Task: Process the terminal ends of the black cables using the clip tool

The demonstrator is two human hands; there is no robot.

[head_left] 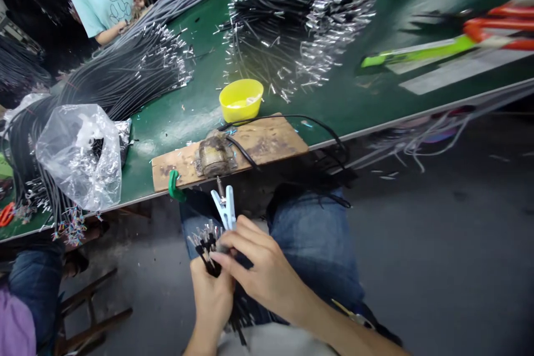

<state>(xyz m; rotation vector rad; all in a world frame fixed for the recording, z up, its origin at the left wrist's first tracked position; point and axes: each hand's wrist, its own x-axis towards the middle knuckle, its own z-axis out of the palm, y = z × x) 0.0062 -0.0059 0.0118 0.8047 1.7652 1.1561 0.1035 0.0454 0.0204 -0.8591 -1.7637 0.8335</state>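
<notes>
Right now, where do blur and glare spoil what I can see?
Head view: the orange-handled tool at right is motion-smeared; head view: glare whitens patches of the green tabletop and plastic bag; head view: the cable tips by the left hand look soft.

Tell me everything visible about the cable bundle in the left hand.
The cable bundle is many thin, black, plastic-looking lengths, with pale, silvery ends splayed at the top. The left hand grasps it below those ends; more black lengths trail beneath the fist. The right hand is at its upper part, exact contact unclear.
</notes>
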